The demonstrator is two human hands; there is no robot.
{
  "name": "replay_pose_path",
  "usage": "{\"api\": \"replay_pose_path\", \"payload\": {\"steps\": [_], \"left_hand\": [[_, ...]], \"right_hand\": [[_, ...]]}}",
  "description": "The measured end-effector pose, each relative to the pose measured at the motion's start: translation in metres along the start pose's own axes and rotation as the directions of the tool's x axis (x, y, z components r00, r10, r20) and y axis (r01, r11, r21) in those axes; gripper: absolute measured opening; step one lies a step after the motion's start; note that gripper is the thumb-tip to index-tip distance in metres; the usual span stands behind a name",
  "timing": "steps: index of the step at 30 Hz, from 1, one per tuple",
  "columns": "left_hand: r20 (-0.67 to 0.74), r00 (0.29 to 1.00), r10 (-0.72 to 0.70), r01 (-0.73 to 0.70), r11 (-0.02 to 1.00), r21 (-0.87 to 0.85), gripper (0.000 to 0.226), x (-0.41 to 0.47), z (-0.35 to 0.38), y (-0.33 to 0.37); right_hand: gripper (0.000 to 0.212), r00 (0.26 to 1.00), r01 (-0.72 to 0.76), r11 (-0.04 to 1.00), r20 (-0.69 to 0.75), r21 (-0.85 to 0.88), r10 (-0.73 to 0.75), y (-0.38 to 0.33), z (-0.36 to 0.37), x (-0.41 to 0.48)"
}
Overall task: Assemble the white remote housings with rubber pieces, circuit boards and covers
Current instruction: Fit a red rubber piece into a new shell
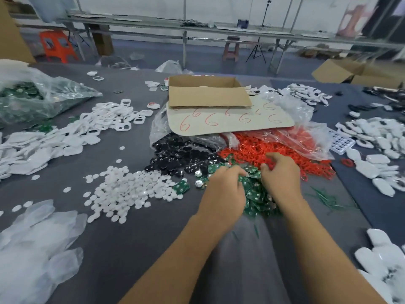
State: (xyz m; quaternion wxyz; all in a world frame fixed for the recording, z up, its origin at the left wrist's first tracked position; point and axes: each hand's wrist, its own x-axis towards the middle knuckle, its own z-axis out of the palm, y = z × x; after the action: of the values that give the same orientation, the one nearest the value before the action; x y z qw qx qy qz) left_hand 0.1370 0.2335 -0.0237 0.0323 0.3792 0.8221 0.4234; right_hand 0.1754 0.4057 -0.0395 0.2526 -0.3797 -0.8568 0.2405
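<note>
Both grips sit in the heap of green circuit boards (255, 199) at the centre of the bench (153, 249), just in front of the person: left grip (223, 189) w/ fingers curled down into the boards, right grip (281, 174) curled at the heap's far edge where it meets the red rubber pieces (247, 143); fingertips are buried, so can't tell if either actually holds a board. Boards look small, thin, stiff & v. light, some w/ a silvery round part on one face, and they lie piled on each other, so a scoop would prob. lift several; best pinch one by its edges, thumb vs forefinger, not on the components. Red pieces look soft & floppy, likely to snag together. White housings (39, 150) are heaped far left, ringed covers (114, 116) behind them, black pads (182, 154) just left of the boards. The white parts look like hard shells, light, prob. slick; take them by the long sides
</note>
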Motion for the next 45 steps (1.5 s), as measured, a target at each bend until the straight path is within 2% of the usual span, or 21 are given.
{"api": "replay_pose_path", "payload": {"steps": [3,5,9,14,17,19,21,23,25,28,29,30,32,35,37,39,41,43,45], "left_hand": [[0.071,0.997,0.009,-0.011,1.000,0.018,0.032,0.036,0.020,-0.009],[0.071,0.997,0.028,-0.030,0.999,0.015,0.029,0.046,0.026,-0.017],[0.011,1.000,0.013,-0.013,0.998,-0.065,0.025,0.047,0.019,-0.029],[-0.045,0.998,-0.039,0.032,0.988,-0.154,0.024,0.038,-0.002,-0.025],[-0.029,0.997,-0.075,0.069,0.983,-0.169,0.024,0.028,-0.014,-0.022],[-0.035,0.993,-0.112,0.103,0.975,-0.196,0.021,0.022,-0.024,-0.019],[-0.028,0.987,-0.160,0.145,0.947,-0.288,0.020,0.014,-0.033,-0.015],[0.042,0.977,-0.208,0.205,0.877,-0.434,0.025,0.000,-0.043,-0.010],[0.102,0.975,-0.199,0.222,0.799,-0.559,0.018,-0.024,-0.055,-0.006],[0.107,0.979,-0.175,0.200,0.690,-0.696,0.012,-0.072,-0.077,-0.010],[0.122,0.975,-0.187,0.215,0.632,-0.745,0.014,-0.088,-0.086,-0.011],[0.138,0.971,-0.194,0.228,0.589,-0.775,0.016,-0.103,-0.094,-0.012],[0.123,0.974,-0.190,0.216,0.616,-0.757,0.019,-0.130,-0.109,-0.013],[0.092,0.977,-0.192,0.200,0.684,-0.701,0.018,-0.161,-0.128,-0.012],[0.115,0.975,-0.188,0.215,0.694,-0.687,0.019,-0.176,-0.136,-0.012],[0.120,0.972,-0.201,0.231,0.728,-0.645,0.023,-0.188,-0.140,-0.013],[0.096,0.968,-0.234,0.241,0.740,-0.628,0.027,-0.199,-0.141,-0.011],[0.048,0.964,-0.260,0.228,0.728,-0.647,0.029,-0.209,-0.138,-0.010],[-0.019,0.959,-0.284,0.201,0.722,-0.662,0.027,-0.219,-0.135,-0.010]], "right_hand": [[0.030,0.997,0.013,0.991,0.083,-0.132,-0.002,0.007,0.014,0.038],[0.019,0.996,0.033,0.991,0.082,-0.133,-0.022,0.014,0.019,0.047],[0.011,1.000,0.010,1.000,0.022,-0.007,-0.010,0.029,0.015,0.054],[0.018,0.992,0.076,0.997,-0.106,0.023,-0.073,0.029,0.011,0.052],[0.020,0.990,0.055,0.994,-0.133,0.099,-0.042,0.021,0.004,0.044],[0.019,0.994,0.039,0.981,-0.104,0.188,-0.020,0.010,-0.006,0.032],[0.017,0.999,0.033,0.956,0.026,0.290,-0.043,-0.009,-0.020,0.006],[0.012,0.970,0.028,0.877,0.198,0.479,-0.139,-0.033,-0.032,-0.034],[0.009,0.928,-0.022,0.750,0.293,0.661,-0.231,-0.054,-0.040,-0.080],[0.012,0.859,-0.343,0.467,0.473,0.815,-0.195,-0.072,-0.051,-0.135],[0.015,0.826,-0.422,0.411,0.529,0.808,-0.193,-0.076,-0.054,-0.149],[0.017,0.798,-0.460,0.400,0.566,0.793,-0.205,-0.079,-0.056,-0.163],[0.019,0.768,-0.457,0.426,0.588,0.781,-0.253,-0.084,-0.060,-0.184],[0.019,0.773,-0.318,0.516,0.533,0.796,-0.346,-0.091,-0.066,-0.209],[0.016,0.763,-0.108,0.634,0.473,0.765,-0.441,-0.095,-0.072,-0.222],[0.016,0.731,0.203,0.766,0.426,0.610,-0.533,-0.097,-0.076,-0.233],[0.020,0.718,0.373,0.794,0.392,0.480,-0.575,-0.097,-0.076,-0.241],[0.021,0.750,0.350,0.800,0.365,0.488,-0.551,-0.098,-0.073,-0.252],[0.023,0.802,0.213,0.788,0.358,0.578,-0.479,-0.100,-0.065,-0.263]]}}
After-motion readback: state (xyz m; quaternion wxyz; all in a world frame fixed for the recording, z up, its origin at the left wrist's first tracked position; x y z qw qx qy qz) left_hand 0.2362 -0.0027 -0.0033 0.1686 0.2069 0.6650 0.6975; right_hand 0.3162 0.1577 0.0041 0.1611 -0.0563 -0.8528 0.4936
